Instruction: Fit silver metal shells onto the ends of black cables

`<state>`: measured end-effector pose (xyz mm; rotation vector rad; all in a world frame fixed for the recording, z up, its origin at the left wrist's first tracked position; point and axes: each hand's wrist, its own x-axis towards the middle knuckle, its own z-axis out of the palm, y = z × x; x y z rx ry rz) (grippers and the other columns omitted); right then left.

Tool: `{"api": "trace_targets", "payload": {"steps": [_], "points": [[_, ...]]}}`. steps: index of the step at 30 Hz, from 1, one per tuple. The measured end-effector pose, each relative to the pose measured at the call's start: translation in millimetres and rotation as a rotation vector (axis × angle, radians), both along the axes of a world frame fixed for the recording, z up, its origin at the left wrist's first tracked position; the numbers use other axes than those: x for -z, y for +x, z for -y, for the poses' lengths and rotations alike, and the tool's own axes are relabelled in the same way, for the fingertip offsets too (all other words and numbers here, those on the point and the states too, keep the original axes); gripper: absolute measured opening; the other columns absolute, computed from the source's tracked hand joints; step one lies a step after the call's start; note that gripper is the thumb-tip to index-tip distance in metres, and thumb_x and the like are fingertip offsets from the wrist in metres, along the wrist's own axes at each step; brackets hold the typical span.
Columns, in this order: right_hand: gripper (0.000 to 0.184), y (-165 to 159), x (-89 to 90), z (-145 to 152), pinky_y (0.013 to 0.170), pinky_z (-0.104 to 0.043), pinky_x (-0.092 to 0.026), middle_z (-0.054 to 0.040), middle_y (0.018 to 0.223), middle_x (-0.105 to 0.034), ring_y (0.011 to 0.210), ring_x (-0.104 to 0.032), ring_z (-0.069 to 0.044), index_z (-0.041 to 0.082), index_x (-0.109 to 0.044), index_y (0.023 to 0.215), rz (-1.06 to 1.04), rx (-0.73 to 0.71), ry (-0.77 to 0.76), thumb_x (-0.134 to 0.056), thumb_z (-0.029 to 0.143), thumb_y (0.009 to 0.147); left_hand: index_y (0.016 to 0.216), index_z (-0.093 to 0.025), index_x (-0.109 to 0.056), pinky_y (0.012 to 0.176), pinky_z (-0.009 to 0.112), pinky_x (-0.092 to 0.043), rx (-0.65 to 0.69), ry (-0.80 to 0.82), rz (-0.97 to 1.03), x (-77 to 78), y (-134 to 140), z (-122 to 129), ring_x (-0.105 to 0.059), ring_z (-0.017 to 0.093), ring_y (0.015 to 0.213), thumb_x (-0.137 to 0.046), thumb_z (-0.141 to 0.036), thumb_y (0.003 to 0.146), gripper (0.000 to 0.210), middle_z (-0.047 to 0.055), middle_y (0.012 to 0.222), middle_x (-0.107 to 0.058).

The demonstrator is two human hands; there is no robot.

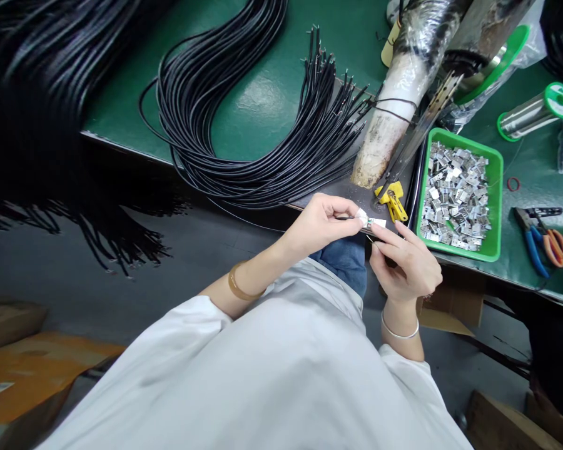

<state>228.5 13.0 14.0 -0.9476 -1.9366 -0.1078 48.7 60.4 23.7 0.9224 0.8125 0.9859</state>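
My left hand (331, 217) is closed in a pinch at the edge of the bench, white wrapping on a fingertip. Between its fingers sits a small silver-white USB plug (379, 222) at the end of a black cable, most of which the hand hides. From the right, my right hand (403, 259) comes up to the plug, its forefinger close to or touching it. A thin, wire-like piece (370, 239) shows at its curled thumb and fingers; its kind is unclear. Just beyond the plug is a yellow clip (392, 201) beneath a metal-tipped tool (420, 134).
Bundled black cables (244, 181) lie on the green bench (258, 100); more hang at left. A green tray (496, 206) holds many USB plugs. Right of it are a solder spool (528, 115), wire strippers (537, 240) and orange-handled pliers (554, 247). A wrapped tube (389, 112) stands behind.
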Motion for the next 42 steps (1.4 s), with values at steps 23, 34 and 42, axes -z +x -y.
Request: {"api": "trace_targets", "payload": {"steps": [23,34,42], "points": [[0.011,-17.1,-9.8,-18.5,0.088,-0.038,-0.067,-0.0056,0.116,-0.077,0.108,-0.075,-0.023,0.023,-0.068,0.097,-0.242,0.16,-0.314,-0.068,0.015,0.089,0.071,-0.013,-0.076,0.069,0.022,-0.055,-0.227,0.11,-0.113,-1.0,13.9,-8.3,-0.067,0.012,0.07,-0.072,-0.022,0.072,0.01,0.003,0.073,-0.075],[0.011,-19.3,-14.1,-17.8,0.085,-0.038,-0.069,-0.0061,0.12,-0.076,0.11,-0.075,-0.024,0.022,-0.065,0.091,-0.27,0.119,-0.307,-0.07,0.012,0.086,0.07,-0.013,-0.074,0.061,0.02,-0.051,-0.24,0.091,-0.137,-2.2,12.3,-7.7,-0.062,0.01,0.063,-0.074,-0.023,0.071,0.011,0.002,0.068,-0.071],[0.013,-17.1,-16.1,-20.0,0.084,-0.036,-0.068,-0.0043,0.113,-0.077,0.101,-0.077,-0.021,0.023,-0.069,0.092,-0.184,0.166,-0.287,-0.072,0.012,0.085,0.072,-0.012,-0.075,0.057,0.02,-0.047,-0.262,0.129,-0.22,-3.1,12.6,-6.0,-0.056,0.008,0.058,-0.071,-0.023,0.074,0.013,0.001,0.063,-0.066]]}}
